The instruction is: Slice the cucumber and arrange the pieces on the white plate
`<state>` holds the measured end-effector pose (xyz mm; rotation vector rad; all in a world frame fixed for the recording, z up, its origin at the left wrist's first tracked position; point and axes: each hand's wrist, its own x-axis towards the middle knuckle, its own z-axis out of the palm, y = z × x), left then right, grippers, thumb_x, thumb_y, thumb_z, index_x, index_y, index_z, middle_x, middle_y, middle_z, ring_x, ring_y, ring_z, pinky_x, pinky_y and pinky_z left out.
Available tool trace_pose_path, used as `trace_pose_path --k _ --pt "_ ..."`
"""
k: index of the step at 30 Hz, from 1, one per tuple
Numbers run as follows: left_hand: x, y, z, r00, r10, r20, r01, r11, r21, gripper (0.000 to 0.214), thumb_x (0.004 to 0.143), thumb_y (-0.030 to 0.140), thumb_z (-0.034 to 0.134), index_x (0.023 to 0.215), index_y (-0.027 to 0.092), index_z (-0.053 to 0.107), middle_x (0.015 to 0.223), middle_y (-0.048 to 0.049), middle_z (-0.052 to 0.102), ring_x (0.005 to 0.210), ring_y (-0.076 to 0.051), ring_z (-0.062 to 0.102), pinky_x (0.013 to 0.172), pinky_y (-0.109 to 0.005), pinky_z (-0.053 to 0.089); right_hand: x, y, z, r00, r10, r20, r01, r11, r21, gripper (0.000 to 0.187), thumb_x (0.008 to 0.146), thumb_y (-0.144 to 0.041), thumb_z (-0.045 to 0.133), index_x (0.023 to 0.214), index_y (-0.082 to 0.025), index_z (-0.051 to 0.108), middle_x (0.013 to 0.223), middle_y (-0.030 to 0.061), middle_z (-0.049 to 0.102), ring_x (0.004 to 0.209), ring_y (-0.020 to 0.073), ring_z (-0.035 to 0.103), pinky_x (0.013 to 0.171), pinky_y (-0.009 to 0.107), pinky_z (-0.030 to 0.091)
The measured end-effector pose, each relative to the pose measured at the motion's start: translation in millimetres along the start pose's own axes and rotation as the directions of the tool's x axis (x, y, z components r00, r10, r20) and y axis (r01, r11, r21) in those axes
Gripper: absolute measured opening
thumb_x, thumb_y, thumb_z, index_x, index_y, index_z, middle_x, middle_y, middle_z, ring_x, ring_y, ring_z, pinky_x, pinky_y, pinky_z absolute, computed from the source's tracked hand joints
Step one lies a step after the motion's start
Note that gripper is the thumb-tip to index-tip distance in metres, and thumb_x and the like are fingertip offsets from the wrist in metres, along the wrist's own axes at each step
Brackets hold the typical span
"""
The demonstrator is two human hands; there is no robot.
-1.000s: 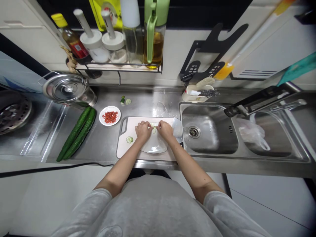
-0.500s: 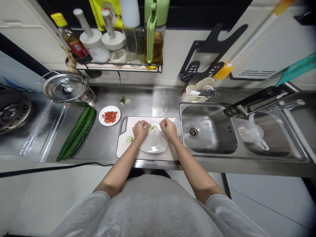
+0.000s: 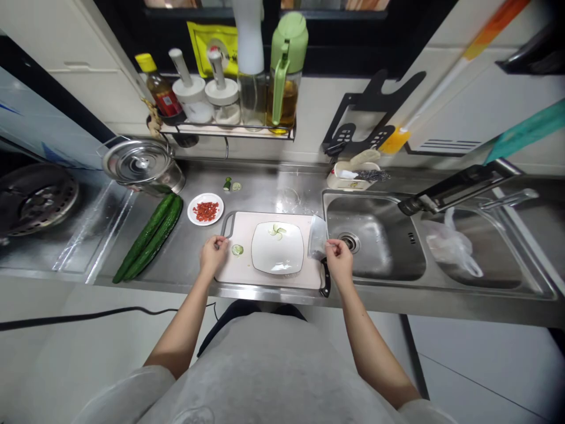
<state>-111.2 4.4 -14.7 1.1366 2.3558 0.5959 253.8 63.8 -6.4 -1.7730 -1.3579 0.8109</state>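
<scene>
My left hand point(image 3: 213, 255) is at the left end of the pink cutting board point(image 3: 241, 277), fingers curled together beside the board's grey handle. Whether it touches the board, I cannot tell. On the board lies a white squarish plate point(image 3: 277, 253) with thin green-edged slices point(image 3: 277, 231) fanned near its far rim. A round cut slice point(image 3: 237, 249) rests left of the plate. At the right, a cleaver point(image 3: 316, 237) lies on the board, its black handle toward me. My right hand point(image 3: 341, 260) hovers beside the blade with fingertips pinched; anything in them is too small to make out.
Two cucumbers point(image 3: 150, 241) and a small plate of chopped red pieces point(image 3: 215, 199) lie to the left. A lidded steel pot point(image 3: 143, 165) stands behind them. The double sink point(image 3: 375, 235) is at the right. Seasoning jars and bottles fill a wall rack point(image 3: 247, 133).
Both hands have moved away from the plate, the left one out to the left and the right one out to the right. The slices now show uncovered. The camera view has shifted.
</scene>
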Motion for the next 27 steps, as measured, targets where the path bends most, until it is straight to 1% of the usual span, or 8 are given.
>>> trace_pose_path --k 3,8,13,17,23,27 --pt "-7 -4 3.7 0.999 0.004 0.047 -0.007 0.998 0.062 0.022 0.080 0.039 0.055 0.093 0.024 0.064 0.084 -0.0006 0.065 0.080 -0.016 0.059 0.072 -0.026 0.041 -8 -4 0 1.000 -0.002 -0.005 0.002 1.000 0.011 0.029 0.076 -0.043 0.051 0.087 -0.018 0.059 0.056 -0.0069 0.040 0.054 0.0116 0.042 0.056 0.024 0.036" --pt "-14 -4 8.9 0.994 0.009 0.109 -0.023 0.992 0.120 0.023 0.081 0.038 0.054 0.098 0.025 0.063 0.091 -0.0029 0.066 0.087 -0.019 0.060 0.076 -0.028 0.042 -18 -10 5 1.000 -0.026 0.011 0.026 0.999 0.023 0.030 0.077 -0.044 0.050 0.089 -0.018 0.059 0.056 -0.0070 0.040 0.052 0.0112 0.041 0.054 0.023 0.036" --pt "-21 -3 10.4 0.992 0.037 0.117 -0.053 0.989 0.136 0.029 0.082 0.037 0.053 0.107 0.025 0.060 0.096 -0.0037 0.065 0.091 -0.019 0.060 0.080 -0.028 0.042 -27 -6 5 0.999 -0.032 0.007 0.032 0.999 0.034 0.030 0.075 -0.044 0.052 0.087 -0.018 0.059 0.055 -0.0072 0.039 0.052 0.0115 0.041 0.055 0.024 0.035" --pt "-27 1 12.7 0.989 0.065 0.134 -0.085 0.984 0.156 0.036 0.081 0.041 0.056 0.113 0.025 0.057 0.102 -0.0043 0.063 0.093 -0.019 0.059 0.077 -0.028 0.042 -33 -2 4 1.000 -0.023 0.015 0.022 0.998 0.053 0.031 0.074 -0.045 0.053 0.086 -0.017 0.059 0.054 -0.0075 0.039 0.050 0.0112 0.040 0.054 0.024 0.035" --pt "-33 9 16.5 0.994 0.073 0.085 -0.090 0.971 0.222 0.027 0.084 0.039 0.054 0.107 0.028 0.060 0.102 -0.0035 0.064 0.091 -0.019 0.059 0.076 -0.028 0.041 -38 -1 5 0.998 -0.015 0.055 0.013 1.000 0.028 0.033 0.075 -0.046 0.052 0.089 -0.017 0.060 0.054 -0.0076 0.038 0.050 0.0113 0.038 0.053 0.025 0.033" --pt "-33 8 15.4 0.992 0.124 0.037 -0.130 0.957 0.261 0.020 0.085 0.036 0.053 0.100 0.027 0.062 0.102 -0.0037 0.064 0.094 -0.019 0.058 0.076 -0.028 0.040 -38 -2 10 0.998 -0.011 0.069 0.009 1.000 0.026 0.034 0.074 -0.046 0.053 0.090 -0.017 0.061 0.055 -0.0072 0.039 0.051 0.0115 0.039 0.054 0.025 0.033"
